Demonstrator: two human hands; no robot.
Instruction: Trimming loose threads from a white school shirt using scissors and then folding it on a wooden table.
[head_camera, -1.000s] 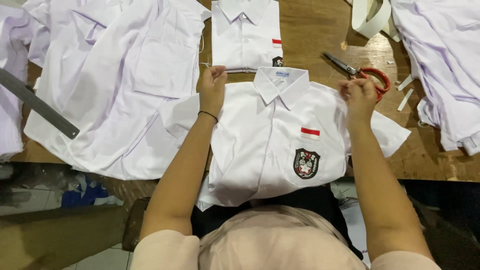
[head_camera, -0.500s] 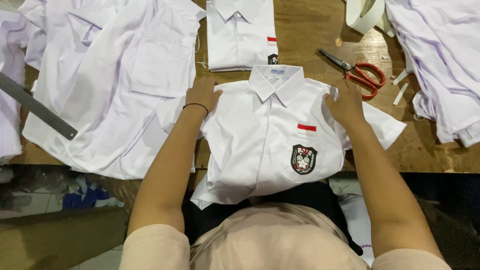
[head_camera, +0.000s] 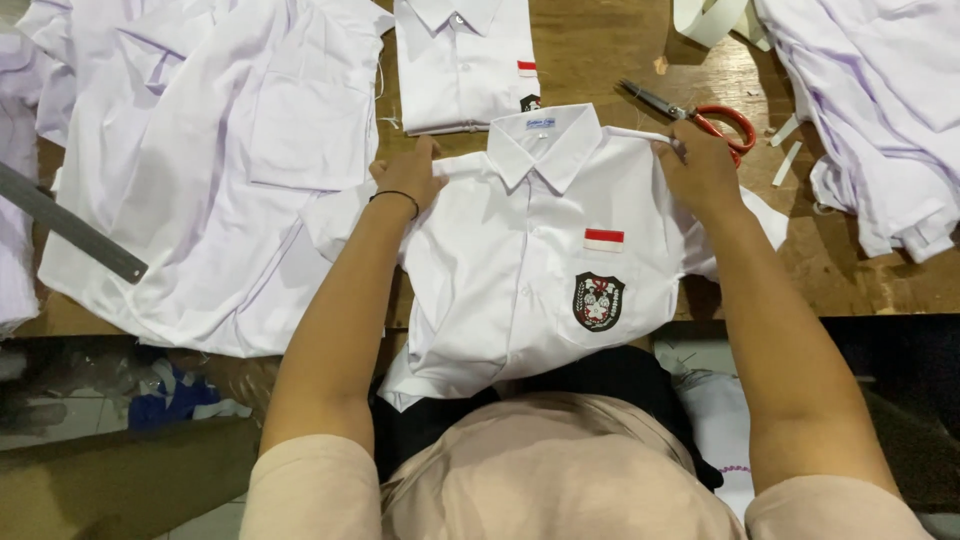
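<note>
A white short-sleeved shirt (head_camera: 520, 270) with a red-and-white chest patch and a dark crest badge lies front-up on the wooden table (head_camera: 600, 50), its hem hanging over the near edge. My left hand (head_camera: 408, 175), a black band on its wrist, presses on the shirt's left shoulder. My right hand (head_camera: 698, 172) pinches the cloth at the right shoulder. Both sleeves spread out to the sides.
A folded white shirt (head_camera: 465, 60) lies just beyond the collar. Red-handled scissors (head_camera: 700, 115) rest by my right hand. Unfolded white shirts are piled at the left (head_camera: 200, 170) and right (head_camera: 880, 110). A grey metal ruler (head_camera: 70, 225) crosses the left pile.
Both hands came down from holding the shirt's shoulders up and now rest on it flat on the table. The shirt lies smoother and closer to me.
</note>
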